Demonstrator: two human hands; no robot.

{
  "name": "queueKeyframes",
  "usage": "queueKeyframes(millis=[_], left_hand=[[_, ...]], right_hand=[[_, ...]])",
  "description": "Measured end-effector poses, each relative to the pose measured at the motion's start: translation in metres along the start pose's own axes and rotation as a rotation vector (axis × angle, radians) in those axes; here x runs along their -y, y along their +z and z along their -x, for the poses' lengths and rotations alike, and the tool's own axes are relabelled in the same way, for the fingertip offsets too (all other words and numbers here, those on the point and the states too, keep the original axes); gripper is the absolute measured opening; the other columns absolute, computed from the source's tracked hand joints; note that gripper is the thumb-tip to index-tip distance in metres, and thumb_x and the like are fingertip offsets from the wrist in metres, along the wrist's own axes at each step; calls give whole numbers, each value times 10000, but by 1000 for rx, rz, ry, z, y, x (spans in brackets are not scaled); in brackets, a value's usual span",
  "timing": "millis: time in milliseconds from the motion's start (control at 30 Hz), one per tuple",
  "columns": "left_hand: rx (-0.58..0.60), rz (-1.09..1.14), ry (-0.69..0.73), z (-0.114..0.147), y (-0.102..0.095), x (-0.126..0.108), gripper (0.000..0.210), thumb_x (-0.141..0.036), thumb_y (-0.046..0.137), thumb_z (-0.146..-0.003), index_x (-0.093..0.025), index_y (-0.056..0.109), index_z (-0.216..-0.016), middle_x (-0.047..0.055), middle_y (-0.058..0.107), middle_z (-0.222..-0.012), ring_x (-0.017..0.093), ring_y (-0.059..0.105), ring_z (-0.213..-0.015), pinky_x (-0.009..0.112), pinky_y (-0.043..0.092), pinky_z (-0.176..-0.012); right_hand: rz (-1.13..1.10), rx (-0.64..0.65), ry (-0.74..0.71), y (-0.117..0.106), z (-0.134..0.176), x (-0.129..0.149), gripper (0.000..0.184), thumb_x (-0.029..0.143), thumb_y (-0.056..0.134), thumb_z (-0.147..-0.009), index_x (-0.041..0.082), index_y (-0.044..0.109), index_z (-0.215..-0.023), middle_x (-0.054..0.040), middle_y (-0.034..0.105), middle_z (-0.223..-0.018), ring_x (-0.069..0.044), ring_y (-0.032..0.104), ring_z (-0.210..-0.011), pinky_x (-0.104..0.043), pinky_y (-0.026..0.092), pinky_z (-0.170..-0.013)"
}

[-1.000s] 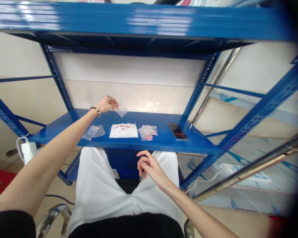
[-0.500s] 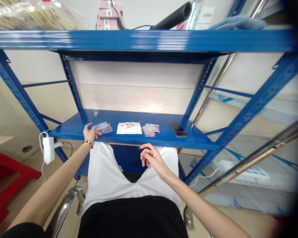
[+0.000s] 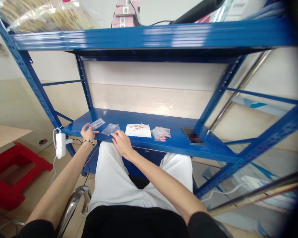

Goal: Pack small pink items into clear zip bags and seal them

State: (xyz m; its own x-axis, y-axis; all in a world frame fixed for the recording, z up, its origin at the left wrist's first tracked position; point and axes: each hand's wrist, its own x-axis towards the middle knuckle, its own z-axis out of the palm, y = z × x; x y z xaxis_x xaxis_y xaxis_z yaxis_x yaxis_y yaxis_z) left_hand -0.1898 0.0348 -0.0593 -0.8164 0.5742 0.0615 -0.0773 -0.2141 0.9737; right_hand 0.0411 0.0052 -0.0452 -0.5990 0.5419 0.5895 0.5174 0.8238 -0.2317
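My left hand [image 3: 88, 133] is at the shelf's front edge on the left, its fingers closed on the near end of a narrow clear plastic bag [image 3: 97, 123]. Just right of it, my right hand [image 3: 122, 142] has its bent fingers at the near corner of a second clear plastic bag [image 3: 110, 128], which lies flat. A white cloth or paper [image 3: 138, 133] with small reddish pieces on it lies beyond that hand. To its right is a clear bag of pink beads [image 3: 161, 134]. Whether the left bag holds anything is too small to tell.
A blue metal shelf [image 3: 144, 115] bears these things, with a blurred dark object [image 3: 192, 136] at its right. The upper shelf beam [image 3: 139, 38] crosses above. A white power strip [image 3: 60, 145] hangs at the left post, near a red stool [image 3: 15, 175].
My right hand has moved left from over my lap to the clear plastic bag. The two clear bags, formerly together, now lie apart, one at my left hand. The view has shifted.
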Motion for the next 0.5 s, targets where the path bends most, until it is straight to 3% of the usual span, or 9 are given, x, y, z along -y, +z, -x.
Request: queueKeyframes(millis=[100,233,367,500], left_hand=[[-70,-23,12,-13,-4,4,513,-162,606,-813,-179,494,-1313,90,695,-923,78,566,-453,140,227,-350],[-72,-59,32,-24,-5,12,515,-176,631,-793,-204,501,-1291,71,697,-900,93,569,-468,138,228,-357],[-30,-99,65,-29,-4,13,491,-194,638,-779,-197,506,-1251,80,707,-906,107,566,-446,146,217,-330],[74,-123,97,-26,1,11,450,-262,674,-753,-216,551,-1183,90,714,-917,118,545,-411,174,253,-301]], right_hand=[[214,54,-65,38,-36,3,272,200,583,-923,131,628,-1183,-133,612,-1125,-270,517,-1084,-383,452,-872],[352,95,-119,62,-41,-7,205,119,513,-946,93,660,-1087,-127,651,-968,-263,533,-998,-389,430,-847],[366,94,-197,64,-34,-14,172,110,513,-946,113,680,-987,-107,661,-938,-251,535,-962,-381,413,-846],[280,68,-203,48,-36,-19,211,142,485,-971,161,694,-990,-92,679,-955,-236,540,-968,-365,404,-865]])
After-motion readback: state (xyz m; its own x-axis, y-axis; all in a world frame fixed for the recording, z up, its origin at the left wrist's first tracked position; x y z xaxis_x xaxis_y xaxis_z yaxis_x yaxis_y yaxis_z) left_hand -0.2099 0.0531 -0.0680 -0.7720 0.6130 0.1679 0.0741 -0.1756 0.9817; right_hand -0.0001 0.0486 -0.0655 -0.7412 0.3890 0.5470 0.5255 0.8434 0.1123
